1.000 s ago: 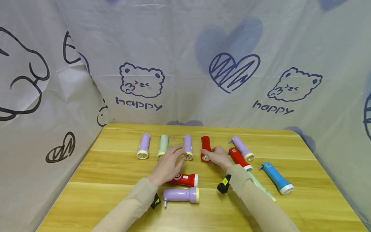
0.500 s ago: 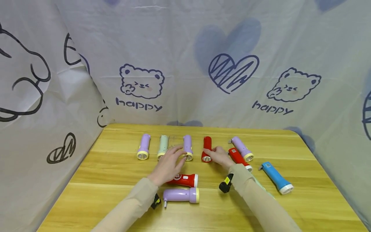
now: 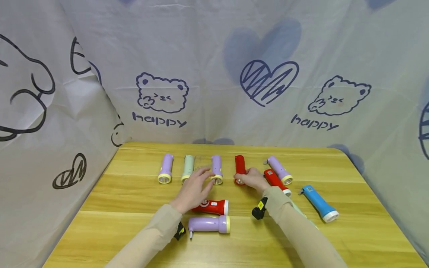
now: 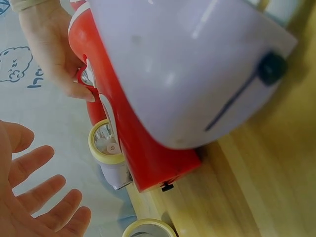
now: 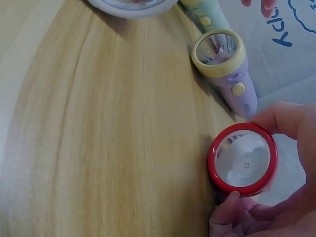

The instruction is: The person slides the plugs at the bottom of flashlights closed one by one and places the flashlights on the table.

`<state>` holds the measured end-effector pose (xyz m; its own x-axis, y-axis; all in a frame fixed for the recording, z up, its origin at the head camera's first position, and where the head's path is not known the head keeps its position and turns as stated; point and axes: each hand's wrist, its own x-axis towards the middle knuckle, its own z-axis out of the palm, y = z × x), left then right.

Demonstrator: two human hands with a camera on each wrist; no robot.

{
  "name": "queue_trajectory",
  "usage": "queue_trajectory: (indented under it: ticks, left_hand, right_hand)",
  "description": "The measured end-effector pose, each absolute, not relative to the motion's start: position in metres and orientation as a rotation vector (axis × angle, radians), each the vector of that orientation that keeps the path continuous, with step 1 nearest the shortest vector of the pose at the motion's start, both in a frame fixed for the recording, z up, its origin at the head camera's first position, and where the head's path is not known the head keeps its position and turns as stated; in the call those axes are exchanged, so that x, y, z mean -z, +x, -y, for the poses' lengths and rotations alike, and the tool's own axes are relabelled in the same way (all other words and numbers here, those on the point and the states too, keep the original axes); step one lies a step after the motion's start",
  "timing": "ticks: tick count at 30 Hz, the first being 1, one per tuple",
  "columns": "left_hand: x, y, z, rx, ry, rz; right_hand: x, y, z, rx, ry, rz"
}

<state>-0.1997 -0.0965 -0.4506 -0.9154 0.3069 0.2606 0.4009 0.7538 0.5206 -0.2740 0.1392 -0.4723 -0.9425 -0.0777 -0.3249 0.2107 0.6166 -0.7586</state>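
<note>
My right hand (image 3: 253, 179) grips a red flashlight (image 3: 240, 163) by its lamp end, at the right end of the back row. In the right wrist view, its fingers lie on both sides of the red lens ring (image 5: 214, 165). My left hand (image 3: 192, 190) hovers open over the table, fingers spread and holding nothing, as the left wrist view also shows. Just beyond it lie a purple flashlight (image 3: 216, 163) and a pale green flashlight (image 3: 188, 163), lenses toward me. Another purple flashlight (image 3: 166, 165) lies farther left in that row.
A red flashlight (image 3: 216, 207) and a purple one (image 3: 206, 225) lie crosswise in front. At the right are a purple flashlight (image 3: 278, 168), a red one (image 3: 275, 180), a blue one (image 3: 316, 201) and a pale green one (image 3: 299, 210), partly under the right sleeve. Fabric walls surround the wooden table (image 3: 134, 223).
The right hand has shifted the red flashlight slightly to the right, and it lies straighter in the row. The left hand stays in about the same place.
</note>
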Motion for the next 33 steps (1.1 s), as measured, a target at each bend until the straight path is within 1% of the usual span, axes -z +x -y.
queue_trajectory:
  ticks: [9, 33]
  left_hand:
    - [0.4466, -0.2015, 0.0961, 0.925, -0.582, 2.769]
    - [0.4449, -0.2023, 0.0903, 0.977, -0.580, 2.779]
  right_hand:
    - [0.4779, -0.2744, -0.1416, 1.254, 0.141, -2.532]
    - [0.4696, -0.2681, -0.1478, 1.125, 0.116, -2.596]
